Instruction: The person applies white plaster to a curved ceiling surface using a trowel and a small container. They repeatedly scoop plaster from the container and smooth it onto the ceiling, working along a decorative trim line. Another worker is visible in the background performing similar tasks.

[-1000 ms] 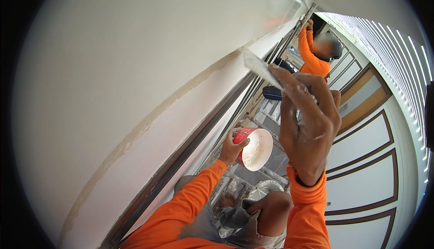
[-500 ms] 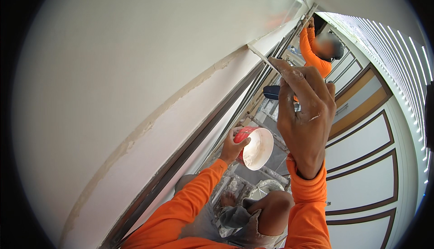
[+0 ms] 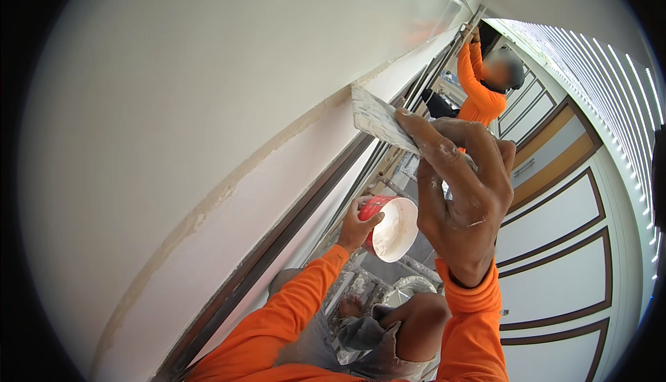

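My right hand (image 3: pixel 468 191), smeared with white, is closed around a flat putty knife (image 3: pixel 380 118). The knife's broad face is coated in whitish filler, and its far corner meets the wall at a rough beige strip (image 3: pixel 236 172). Lower and to the left, my left hand (image 3: pixel 356 229) grips a round red tub (image 3: pixel 372 206) by its side, thumb over the rim. The tub is tilted toward me and shows white filler (image 3: pixel 388 235) inside.
A dark rail (image 3: pixel 277 235) runs along the wall's lower edge. Below me are scaffold bars and a filler-stained bucket (image 3: pixel 411 287) beside my bent knee. Farther off, a co-worker in orange (image 3: pixel 479 94) reaches up to the wall. White panelled doors (image 3: pixel 555 264) line the right.
My right hand has turned the putty knife, so its broad face now shows, and its tip has shifted left along the beige strip. The tub has barely moved. The co-worker's posture has changed slightly.
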